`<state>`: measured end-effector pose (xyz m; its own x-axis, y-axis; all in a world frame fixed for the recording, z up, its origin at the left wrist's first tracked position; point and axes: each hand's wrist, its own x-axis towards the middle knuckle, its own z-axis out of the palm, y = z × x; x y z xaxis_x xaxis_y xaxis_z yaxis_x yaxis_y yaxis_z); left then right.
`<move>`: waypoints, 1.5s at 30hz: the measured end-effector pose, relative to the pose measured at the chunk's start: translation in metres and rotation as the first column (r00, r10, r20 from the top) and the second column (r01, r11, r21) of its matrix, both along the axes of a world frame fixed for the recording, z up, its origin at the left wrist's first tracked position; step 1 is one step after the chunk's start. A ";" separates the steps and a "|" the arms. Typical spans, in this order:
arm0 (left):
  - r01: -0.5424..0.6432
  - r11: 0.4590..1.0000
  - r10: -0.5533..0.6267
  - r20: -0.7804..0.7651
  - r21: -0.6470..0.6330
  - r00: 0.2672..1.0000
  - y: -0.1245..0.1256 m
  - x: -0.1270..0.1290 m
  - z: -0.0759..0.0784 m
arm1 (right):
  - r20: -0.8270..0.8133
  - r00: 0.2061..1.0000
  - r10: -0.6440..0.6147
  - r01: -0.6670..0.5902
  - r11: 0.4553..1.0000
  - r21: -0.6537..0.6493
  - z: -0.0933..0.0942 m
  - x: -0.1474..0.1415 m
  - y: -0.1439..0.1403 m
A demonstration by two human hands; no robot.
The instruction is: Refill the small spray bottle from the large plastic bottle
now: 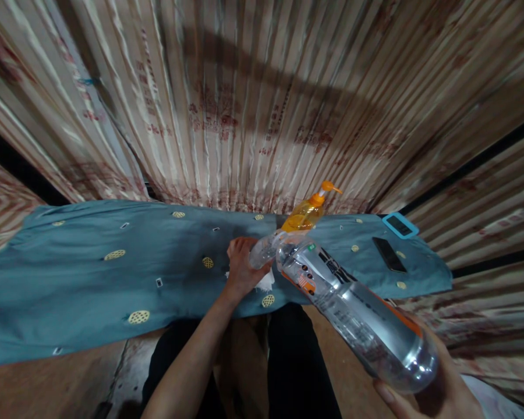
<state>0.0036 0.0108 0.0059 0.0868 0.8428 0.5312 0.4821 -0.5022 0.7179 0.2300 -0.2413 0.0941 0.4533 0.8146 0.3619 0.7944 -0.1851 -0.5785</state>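
Note:
My right hand (441, 378) grips the base of a large clear plastic bottle (353, 314) with a silver and orange label. This bottle is tilted, its neck end up and to the left. My left hand (242, 265) is wrapped round a smaller clear plastic bottle (264, 249). The tops of the two bottles meet or overlap in view; I cannot tell whether they touch. Just behind them stands a pump bottle (303, 216) of yellow-orange liquid with an orange pump head. A white tissue (266, 282) lies under my left hand.
A teal cloth with pineapple prints (87, 285) covers the narrow table. On its right side lie a black phone (389, 254) and a blue-framed device (400, 225). Pleated patterned curtains (244, 105) hang close behind and at both sides. My legs are below the front edge.

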 end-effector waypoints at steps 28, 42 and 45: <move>0.000 0.999 -0.001 -0.027 -0.037 1.000 0.000 -0.001 0.002 | 0.051 0.996 0.070 -0.070 0.997 -0.017 0.002 0.004 -0.001; 0.005 0.999 -0.007 -0.033 -0.046 0.999 0.000 -0.001 0.002 | -0.048 0.994 0.098 -0.099 0.994 -0.037 -0.011 0.022 -0.007; 0.001 0.999 -0.004 -0.047 -0.050 0.999 0.000 -0.001 0.002 | -0.031 0.997 0.071 -0.072 0.997 -0.027 -0.009 0.019 -0.006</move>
<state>0.0024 0.0113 0.0075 0.1128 0.8677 0.4841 0.5149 -0.4677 0.7184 0.2490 -0.2473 0.0854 0.4038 0.8548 0.3259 0.7887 -0.1448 -0.5974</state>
